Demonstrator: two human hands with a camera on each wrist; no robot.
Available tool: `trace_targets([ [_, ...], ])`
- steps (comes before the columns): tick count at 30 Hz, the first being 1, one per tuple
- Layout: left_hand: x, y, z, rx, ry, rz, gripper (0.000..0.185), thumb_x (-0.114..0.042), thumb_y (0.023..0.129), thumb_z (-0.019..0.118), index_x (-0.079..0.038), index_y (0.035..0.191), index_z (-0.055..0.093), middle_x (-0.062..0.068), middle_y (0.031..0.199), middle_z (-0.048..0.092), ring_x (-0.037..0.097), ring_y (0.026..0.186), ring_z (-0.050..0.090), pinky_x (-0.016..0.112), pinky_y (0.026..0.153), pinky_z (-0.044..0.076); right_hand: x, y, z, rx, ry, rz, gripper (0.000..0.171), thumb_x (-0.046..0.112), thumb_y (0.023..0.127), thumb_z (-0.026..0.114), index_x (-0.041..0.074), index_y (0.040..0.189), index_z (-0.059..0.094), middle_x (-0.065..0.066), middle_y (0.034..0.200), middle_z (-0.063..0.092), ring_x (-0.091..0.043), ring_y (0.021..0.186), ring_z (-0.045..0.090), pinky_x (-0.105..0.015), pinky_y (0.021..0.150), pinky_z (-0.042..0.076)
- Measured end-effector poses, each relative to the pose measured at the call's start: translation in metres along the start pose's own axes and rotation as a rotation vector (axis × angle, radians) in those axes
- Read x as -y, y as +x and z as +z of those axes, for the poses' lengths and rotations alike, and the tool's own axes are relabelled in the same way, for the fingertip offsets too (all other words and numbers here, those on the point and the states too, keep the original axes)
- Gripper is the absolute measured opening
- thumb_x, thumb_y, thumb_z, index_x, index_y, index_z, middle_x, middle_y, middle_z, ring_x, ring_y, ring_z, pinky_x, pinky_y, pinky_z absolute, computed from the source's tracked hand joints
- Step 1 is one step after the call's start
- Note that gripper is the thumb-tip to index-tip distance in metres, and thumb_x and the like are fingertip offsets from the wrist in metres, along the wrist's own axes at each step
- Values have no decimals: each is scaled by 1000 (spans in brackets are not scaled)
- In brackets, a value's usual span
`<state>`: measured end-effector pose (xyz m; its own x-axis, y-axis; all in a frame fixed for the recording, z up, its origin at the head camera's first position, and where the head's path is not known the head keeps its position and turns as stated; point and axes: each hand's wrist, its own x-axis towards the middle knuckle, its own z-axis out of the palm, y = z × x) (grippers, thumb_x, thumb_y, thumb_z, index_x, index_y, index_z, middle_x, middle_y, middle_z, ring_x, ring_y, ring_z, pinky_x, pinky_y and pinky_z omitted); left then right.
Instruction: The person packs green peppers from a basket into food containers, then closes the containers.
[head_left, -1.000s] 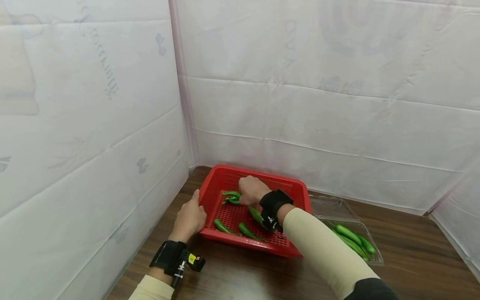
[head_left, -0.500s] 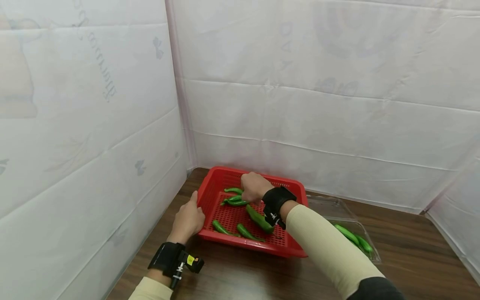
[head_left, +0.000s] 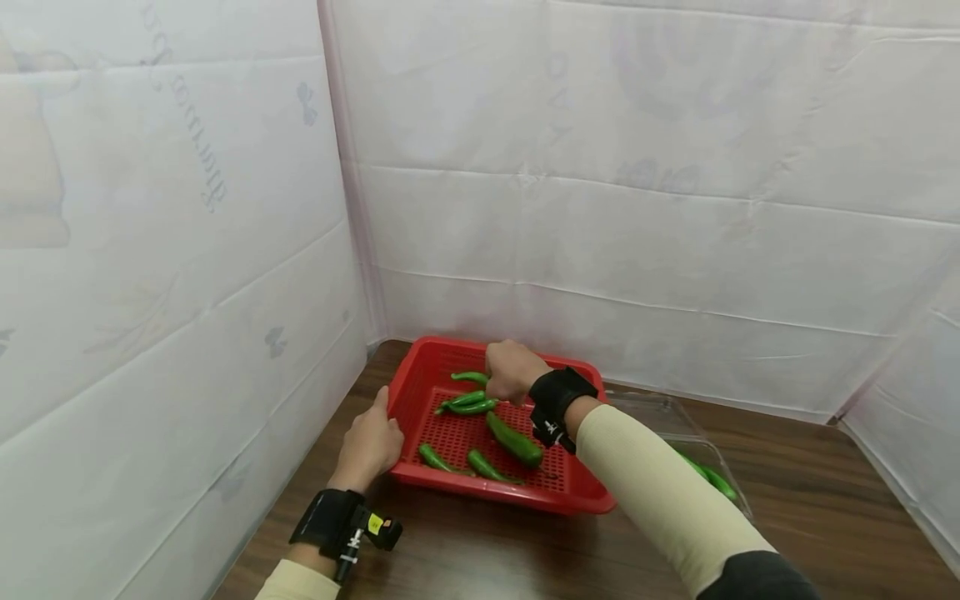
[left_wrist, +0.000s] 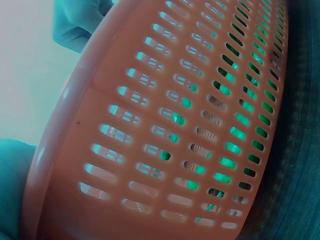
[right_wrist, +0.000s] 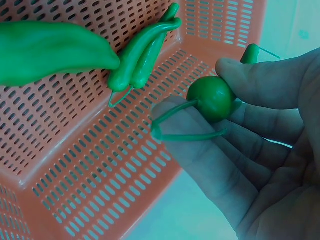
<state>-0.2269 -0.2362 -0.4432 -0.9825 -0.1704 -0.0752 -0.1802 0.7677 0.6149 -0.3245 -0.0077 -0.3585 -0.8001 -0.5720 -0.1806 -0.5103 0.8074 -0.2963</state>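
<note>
At the left rim of a red perforated basket (head_left: 480, 492), my left hand (head_left: 371, 442) grips the edge, its index finger reaching up along the rim. Inside the basket my right hand (head_left: 513, 371) pinches a green chili pepper (right_wrist: 214, 99) between thumb and fingers; the right wrist view shows its round end and thin bent stem, with the rest hidden by the hand. A large green pepper (head_left: 513, 442) lies below this hand. Two small chilies (head_left: 467, 404) lie side by side to its left, and another chili (head_left: 467, 377) lies partly behind it. Two more chilies (head_left: 491, 467) lie near the front wall.
A clear plastic box (head_left: 733, 467) holding green chilies (head_left: 718, 481) stands right of the basket, partly covered by my right forearm. White sheeting (head_left: 630, 250) rises behind and at the left. The table (head_left: 810, 492) has dark wood grain.
My right hand has drifted right and back inside the basket, uncovering the two small chilies and the large pepper. The left hand stays at the rim. The whole view has shifted slightly.
</note>
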Motion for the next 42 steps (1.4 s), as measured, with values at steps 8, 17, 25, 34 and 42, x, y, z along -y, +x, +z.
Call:
trace_targets([
  [8,2,2,-1,-7,3,8,68,-10,104,47,2,165,19,35,138,61,38,101,69,54,82,56,-1,0,-6,13,19,46,56,1,91,65,20,47,37,3,40,42,-32,55,70,-25,46,35],
  [17,2,4,-2,-3,6,-6,68,-10,104,46,1,165,18,36,139,60,40,104,69,56,83,56,-4,1,-6,8,22,40,52,-5,87,58,20,47,36,4,39,41,-15,39,55,-24,44,31],
  [25,2,4,-3,2,10,0,68,-10,104,46,1,165,17,36,139,59,43,106,69,58,86,56,-7,-3,-10,16,46,62,55,-5,89,59,21,49,29,6,44,27,-11,37,43,-27,46,29],
  [34,0,5,-4,16,13,-4,69,-11,104,46,1,165,17,36,140,58,42,106,69,58,86,56,-11,-8,-16,19,70,80,54,-7,87,58,20,49,31,6,45,25,-10,37,40,-26,46,31],
  [42,2,6,-6,22,16,-12,69,-12,105,45,0,166,16,36,142,57,41,107,68,59,89,55,-19,-10,-19,17,66,109,54,-5,89,59,20,49,32,6,44,28,-11,40,41,-27,47,32],
])
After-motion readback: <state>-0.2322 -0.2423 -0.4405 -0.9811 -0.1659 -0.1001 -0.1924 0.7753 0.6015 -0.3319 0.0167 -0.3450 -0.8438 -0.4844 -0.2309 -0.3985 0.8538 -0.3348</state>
